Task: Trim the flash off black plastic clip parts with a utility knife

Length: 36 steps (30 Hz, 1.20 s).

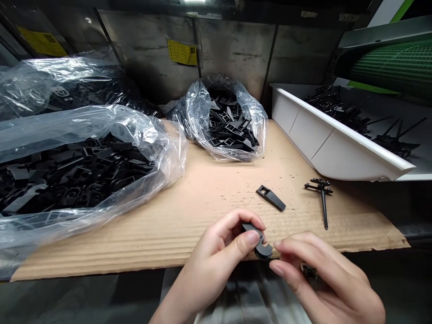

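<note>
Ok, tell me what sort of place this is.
Likely a factory workstation: a clear bag of black parts, a white tray holding more black pieces, and cardboard as the work surface.

Cardboard (pixel 209 193) looks matt, bags (pixel 199 110) glossy, the hooked piece (pixel 263 251) probably plastic.

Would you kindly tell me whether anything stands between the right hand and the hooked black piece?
Only a thin dark sliver, too small to identify, shows between the right hand and the hooked black piece; nothing else visible stands there.
</note>
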Each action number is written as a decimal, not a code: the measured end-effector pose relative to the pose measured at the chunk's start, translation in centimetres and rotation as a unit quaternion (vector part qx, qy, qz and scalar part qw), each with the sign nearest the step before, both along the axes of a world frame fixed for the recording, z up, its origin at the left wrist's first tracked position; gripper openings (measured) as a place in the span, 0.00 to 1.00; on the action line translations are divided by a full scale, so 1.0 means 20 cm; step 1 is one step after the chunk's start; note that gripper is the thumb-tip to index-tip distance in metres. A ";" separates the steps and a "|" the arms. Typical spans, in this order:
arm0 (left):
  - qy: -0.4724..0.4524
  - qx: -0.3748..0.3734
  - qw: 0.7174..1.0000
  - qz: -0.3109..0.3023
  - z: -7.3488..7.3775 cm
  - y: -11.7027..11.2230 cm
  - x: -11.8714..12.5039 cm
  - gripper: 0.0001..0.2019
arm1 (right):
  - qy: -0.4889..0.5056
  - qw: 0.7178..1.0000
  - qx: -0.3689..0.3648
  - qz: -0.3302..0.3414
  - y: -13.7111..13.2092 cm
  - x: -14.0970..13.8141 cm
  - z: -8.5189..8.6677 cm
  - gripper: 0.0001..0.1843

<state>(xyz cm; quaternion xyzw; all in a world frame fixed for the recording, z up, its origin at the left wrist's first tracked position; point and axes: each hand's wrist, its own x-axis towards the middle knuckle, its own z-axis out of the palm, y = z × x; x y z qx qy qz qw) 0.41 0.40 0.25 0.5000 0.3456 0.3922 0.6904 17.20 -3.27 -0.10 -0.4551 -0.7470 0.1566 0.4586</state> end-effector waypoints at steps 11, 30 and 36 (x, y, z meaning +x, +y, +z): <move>0.018 0.008 1.000 0.000 0.01 0.01 0.02 0.07 | 0.108 0.992 -0.050 0.048 0.05 -0.03 0.02 0.08; -0.056 0.009 0.998 0.023 -0.01 -0.01 0.03 0.13 | 0.095 0.988 -0.097 -0.076 0.02 -0.08 -0.04 0.05; 0.060 0.171 0.981 0.073 0.01 -0.03 0.02 0.14 | -0.017 0.990 -0.116 -0.074 -0.05 -0.04 -0.02 0.11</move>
